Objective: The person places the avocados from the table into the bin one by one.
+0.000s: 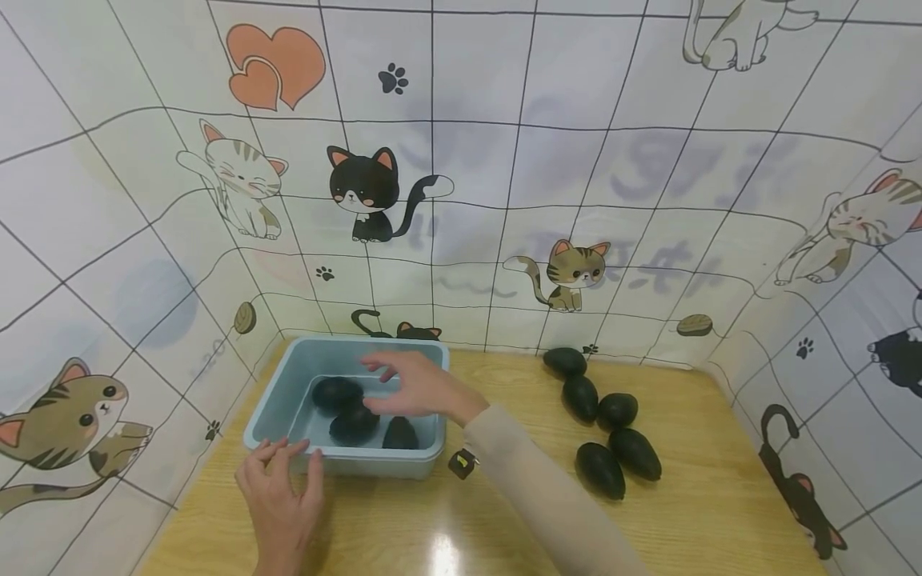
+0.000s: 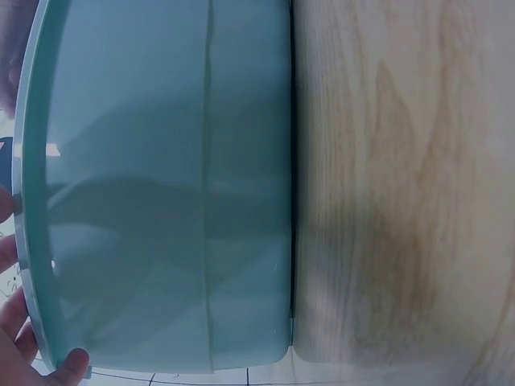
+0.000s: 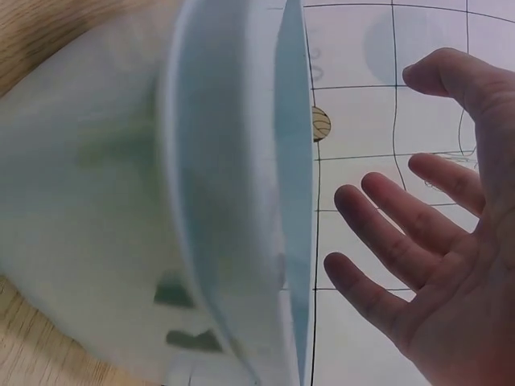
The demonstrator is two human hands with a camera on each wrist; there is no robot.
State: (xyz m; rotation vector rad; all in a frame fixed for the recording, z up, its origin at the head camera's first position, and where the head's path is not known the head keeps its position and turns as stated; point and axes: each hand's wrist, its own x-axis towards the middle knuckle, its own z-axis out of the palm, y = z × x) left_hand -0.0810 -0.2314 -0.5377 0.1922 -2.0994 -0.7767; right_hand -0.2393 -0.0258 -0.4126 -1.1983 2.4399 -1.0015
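Observation:
A light blue plastic bin [image 1: 346, 462] stands on the table at the left. Inside it lie dark avocados, one at the back left [image 1: 337, 395], one in the middle [image 1: 354, 426] and one by the front wall [image 1: 400, 434]. My right hand [image 1: 418, 386] hangs over the bin's right half, fingers spread and holding nothing; the right wrist view shows the bare palm and fingers [image 3: 386, 233] above the rim. My left hand [image 1: 281, 488] rests its fingertips on the bin's front rim near the left corner. In the left wrist view its thumb [image 2: 71, 368] lies against the rim.
Several more avocados [image 1: 600, 470] lie loosely grouped on the wooden table [image 1: 504, 512] right of the bin. A small black device [image 1: 463, 463] shows beside the right wrist. Cat-printed covering [image 1: 475, 176] lines the walls behind and at both sides.

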